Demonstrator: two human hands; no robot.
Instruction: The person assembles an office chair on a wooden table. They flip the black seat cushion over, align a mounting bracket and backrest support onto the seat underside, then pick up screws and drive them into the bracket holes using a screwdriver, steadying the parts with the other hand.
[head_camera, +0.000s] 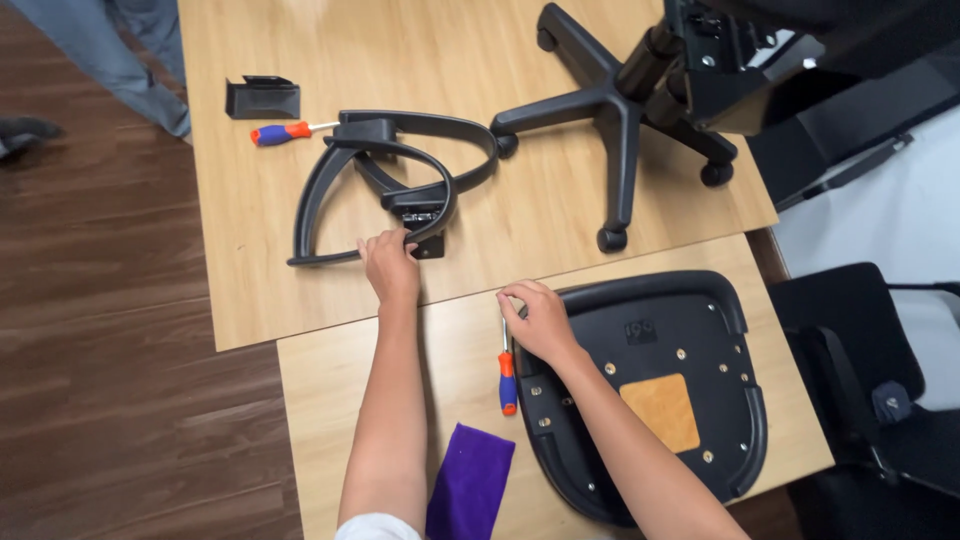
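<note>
Left hand (388, 262) reaches to the far table, fingers curled onto the near end of the black armrest (372, 190), by its mounting bracket. The armrest's long axis runs up-left, away from the fingers. Right hand (538, 318) rests on the left rim of the upturned seat pan (690, 330), fingers bunched on the tip of a screwdriver (507, 375) (handle pointing near). Second screwdriver (283, 132) lies far-left; chair base (610, 110) far-right; purple cloth (468, 480) near.
</note>
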